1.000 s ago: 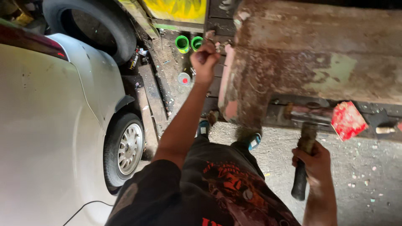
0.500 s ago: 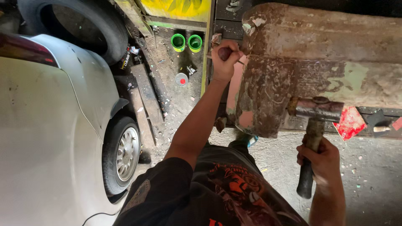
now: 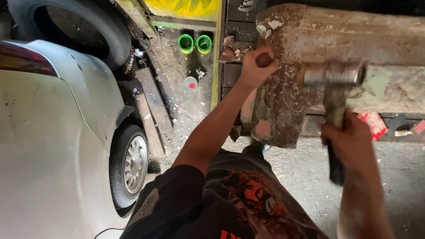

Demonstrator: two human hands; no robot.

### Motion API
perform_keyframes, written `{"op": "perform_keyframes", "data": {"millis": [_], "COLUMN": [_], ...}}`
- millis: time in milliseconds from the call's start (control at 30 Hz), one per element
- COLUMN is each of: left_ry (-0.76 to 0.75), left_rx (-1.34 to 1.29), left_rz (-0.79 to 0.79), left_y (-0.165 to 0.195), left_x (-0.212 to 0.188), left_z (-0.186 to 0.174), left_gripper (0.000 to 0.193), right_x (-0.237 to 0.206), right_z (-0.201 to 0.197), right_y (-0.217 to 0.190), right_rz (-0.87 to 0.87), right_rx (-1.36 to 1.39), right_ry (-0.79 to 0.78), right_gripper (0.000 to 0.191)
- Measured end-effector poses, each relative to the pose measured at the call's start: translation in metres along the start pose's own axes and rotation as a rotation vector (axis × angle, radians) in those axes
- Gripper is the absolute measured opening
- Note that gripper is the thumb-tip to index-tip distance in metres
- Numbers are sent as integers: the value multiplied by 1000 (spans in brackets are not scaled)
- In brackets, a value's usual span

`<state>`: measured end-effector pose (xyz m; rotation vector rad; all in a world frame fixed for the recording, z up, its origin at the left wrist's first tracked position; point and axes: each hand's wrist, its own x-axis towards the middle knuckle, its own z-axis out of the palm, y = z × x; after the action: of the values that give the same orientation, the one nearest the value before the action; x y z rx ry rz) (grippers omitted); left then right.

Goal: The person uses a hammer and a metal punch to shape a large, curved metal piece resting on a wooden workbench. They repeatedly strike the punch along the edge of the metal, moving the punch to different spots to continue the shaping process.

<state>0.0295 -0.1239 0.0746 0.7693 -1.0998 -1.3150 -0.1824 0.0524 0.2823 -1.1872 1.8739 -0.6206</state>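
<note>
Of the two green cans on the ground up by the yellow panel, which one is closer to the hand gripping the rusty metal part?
The right-hand green can. It sits nearer the left hand than its twin, the left green can, which stands beside it, farther toward the tyre.

cans, a sign and a wrapper, spotted round the workshop floor

two green cans [image 3: 195, 44] are stood below a yellow painted sign [image 3: 186, 7]; a small red-capped white tub [image 3: 191, 83] is left nearby, and a red crumpled wrapper [image 3: 374, 125] is tucked under the bench.

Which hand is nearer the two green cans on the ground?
Left. The left hand grips a tool just right of the green cans; the right hand, holding the hammer, is farther right and lower.
</note>
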Motion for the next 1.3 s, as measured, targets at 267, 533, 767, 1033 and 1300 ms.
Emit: {"op": "perform_keyframes", "data": {"millis": [267,533,767,1033,1300], "left_ry": [-129,38,128,188,100], "left_rx": [-50,-102,-216,-116,178], "left_rz": [33,27,178,59,-135], "left_y": [-2,-9,10,2,-12], "left_x": [-1,3,-1,-50,-95], "left_z": [9,-17,-29,-40,-31], "left_gripper": [19,12,17,15,18], "right_x": [32,23,4,-26,-58], "right_z": [22,18,-9,-21,-25], "right_y": [-79,-40,4,106,175], "right_rz": [-468,-126,-25,168,277], "right_rx": [-542,-111,-8,163,369], "right_ry": [-34,-61,21,66,26], "right_gripper": [33,22,24,23,24]}}
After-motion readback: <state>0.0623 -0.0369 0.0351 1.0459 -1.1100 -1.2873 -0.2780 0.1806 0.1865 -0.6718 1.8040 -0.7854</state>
